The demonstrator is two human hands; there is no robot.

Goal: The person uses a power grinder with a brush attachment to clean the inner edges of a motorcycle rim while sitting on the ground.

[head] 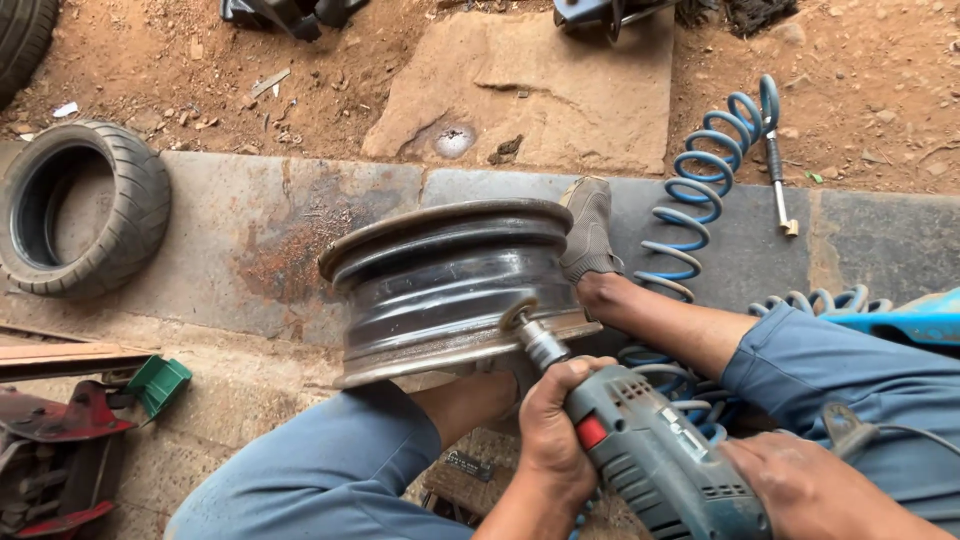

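- Right hand (800, 485) at 5 o'clock, nearest the camera: wrapped closed over the rear body of the grey-green power drill (655, 455), fingers mostly hidden under the housing.
- Left hand (550, 430) at 6 o'clock: closed tight round the drill's front neck, just behind the chuck, red switch beside the thumb.
- Drill's long axis runs from 4 o'clock up to 10 o'clock. A small wire-brush wheel (518, 316) on its tip touches the steel wheel rim (450, 285).
- Rim lies up and to the left of both grips, left hand clearly nearer. It stands on edge, tilted, barrel facing the camera, contact at its lower right flange.
- Rim sits wedged between the person's blue-trousered legs; a shoe (590, 230) braces its right side at 1 o'clock.
- Blue coiled air hose (715, 165) runs past the right leg toward 1 o'clock, ending in a metal nozzle.
- Small tyre (85, 210) lies flat at 9 o'clock, well apart.
- Red and green tool parts (70, 430) at 8 o'clock.
- Flat stone slab (540, 90) at 12 o'clock on bare dirt.
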